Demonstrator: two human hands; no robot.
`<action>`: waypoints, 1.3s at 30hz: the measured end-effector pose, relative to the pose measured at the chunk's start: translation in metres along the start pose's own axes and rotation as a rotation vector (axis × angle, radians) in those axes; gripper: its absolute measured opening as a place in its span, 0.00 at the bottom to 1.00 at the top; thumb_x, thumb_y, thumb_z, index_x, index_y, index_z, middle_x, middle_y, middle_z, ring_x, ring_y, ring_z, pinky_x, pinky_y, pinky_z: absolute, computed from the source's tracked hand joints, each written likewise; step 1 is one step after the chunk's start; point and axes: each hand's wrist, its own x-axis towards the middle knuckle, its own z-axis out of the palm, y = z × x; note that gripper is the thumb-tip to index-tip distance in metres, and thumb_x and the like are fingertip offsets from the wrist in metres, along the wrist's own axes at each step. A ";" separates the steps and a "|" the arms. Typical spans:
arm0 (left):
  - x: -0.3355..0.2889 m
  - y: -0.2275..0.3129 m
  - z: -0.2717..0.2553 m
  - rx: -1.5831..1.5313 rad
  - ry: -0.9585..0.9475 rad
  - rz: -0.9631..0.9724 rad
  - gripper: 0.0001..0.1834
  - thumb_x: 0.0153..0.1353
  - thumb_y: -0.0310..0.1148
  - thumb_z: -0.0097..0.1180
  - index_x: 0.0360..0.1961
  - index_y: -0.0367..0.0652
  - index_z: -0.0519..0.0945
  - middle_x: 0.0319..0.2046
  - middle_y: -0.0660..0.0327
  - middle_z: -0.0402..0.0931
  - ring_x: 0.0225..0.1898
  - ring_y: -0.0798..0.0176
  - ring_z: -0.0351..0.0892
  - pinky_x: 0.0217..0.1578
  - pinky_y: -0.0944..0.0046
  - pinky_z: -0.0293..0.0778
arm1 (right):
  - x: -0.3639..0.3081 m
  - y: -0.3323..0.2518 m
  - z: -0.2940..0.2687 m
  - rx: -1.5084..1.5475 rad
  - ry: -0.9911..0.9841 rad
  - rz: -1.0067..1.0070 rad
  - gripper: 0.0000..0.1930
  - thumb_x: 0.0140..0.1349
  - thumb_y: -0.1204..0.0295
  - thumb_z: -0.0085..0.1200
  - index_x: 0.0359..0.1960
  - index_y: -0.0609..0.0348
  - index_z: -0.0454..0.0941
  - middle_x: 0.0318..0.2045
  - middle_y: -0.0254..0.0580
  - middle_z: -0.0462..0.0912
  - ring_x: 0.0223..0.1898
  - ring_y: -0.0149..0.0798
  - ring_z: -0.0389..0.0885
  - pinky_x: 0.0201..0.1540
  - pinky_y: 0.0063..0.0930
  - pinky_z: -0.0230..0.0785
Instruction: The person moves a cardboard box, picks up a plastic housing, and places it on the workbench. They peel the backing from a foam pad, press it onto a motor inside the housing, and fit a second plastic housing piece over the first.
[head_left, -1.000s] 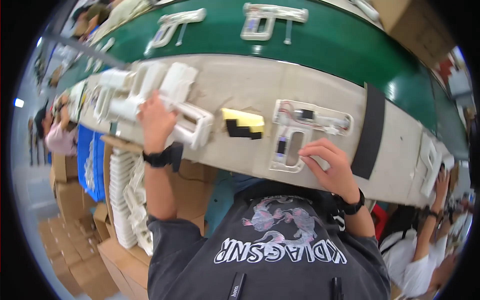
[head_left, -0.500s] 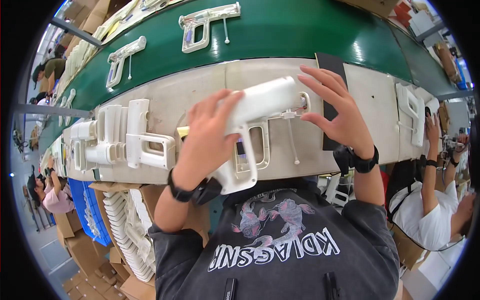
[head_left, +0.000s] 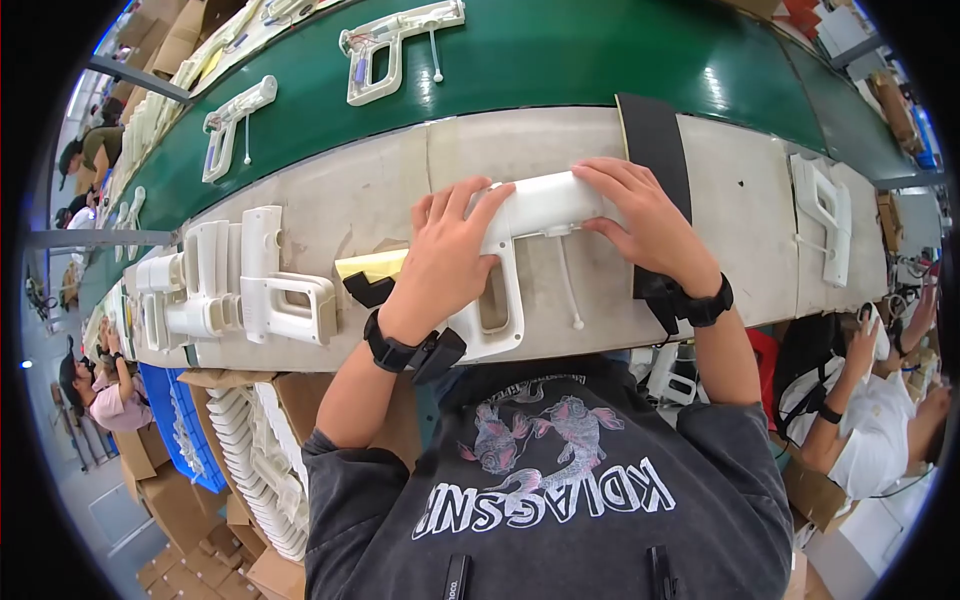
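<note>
A white plastic pistol-shaped housing (head_left: 545, 203) with a looped handle lies on the pale worktop in front of me. My left hand (head_left: 447, 252) is closed round its left end, with the thumb by the handle opening. My right hand (head_left: 650, 222) grips the other end of the barrel, fingers over the top and thumb beneath. A half-shell covers the lower half, so the inside parts are hidden. From under the barrel a thin white rod (head_left: 568, 285) with a small ball tip sticks out towards me.
Several white shells (head_left: 262, 275) stand stacked at left, near a yellow pad (head_left: 375, 266). A black strip (head_left: 657, 165) crosses the worktop. Open housings (head_left: 375, 70) sit on the green belt (head_left: 560, 60). Another housing (head_left: 828, 220) lies at right. Co-workers sit at both sides.
The half-shell, previously tilted above the open lower half, now lies over it. My right hand has moved from open in the air onto the barrel end.
</note>
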 end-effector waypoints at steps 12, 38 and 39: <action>0.006 0.000 -0.001 -0.018 -0.030 0.004 0.44 0.44 0.21 0.70 0.66 0.51 0.69 0.61 0.57 0.67 0.65 0.50 0.66 0.66 0.46 0.58 | -0.004 0.004 0.000 0.032 0.001 0.018 0.33 0.53 0.77 0.66 0.63 0.57 0.72 0.61 0.44 0.75 0.63 0.50 0.70 0.67 0.40 0.61; 0.006 -0.003 0.018 0.252 -0.221 -0.038 0.51 0.47 0.18 0.59 0.74 0.36 0.50 0.67 0.43 0.58 0.66 0.39 0.61 0.60 0.31 0.60 | 0.009 0.013 0.000 0.057 -0.086 0.043 0.32 0.47 0.78 0.69 0.59 0.59 0.76 0.57 0.44 0.80 0.57 0.50 0.76 0.64 0.40 0.65; 0.006 -0.003 0.018 0.252 -0.227 -0.040 0.51 0.47 0.18 0.59 0.74 0.36 0.50 0.67 0.43 0.58 0.66 0.39 0.61 0.60 0.31 0.60 | 0.013 0.011 -0.002 0.015 -0.132 0.034 0.32 0.46 0.78 0.70 0.58 0.60 0.76 0.56 0.45 0.80 0.56 0.51 0.77 0.63 0.40 0.66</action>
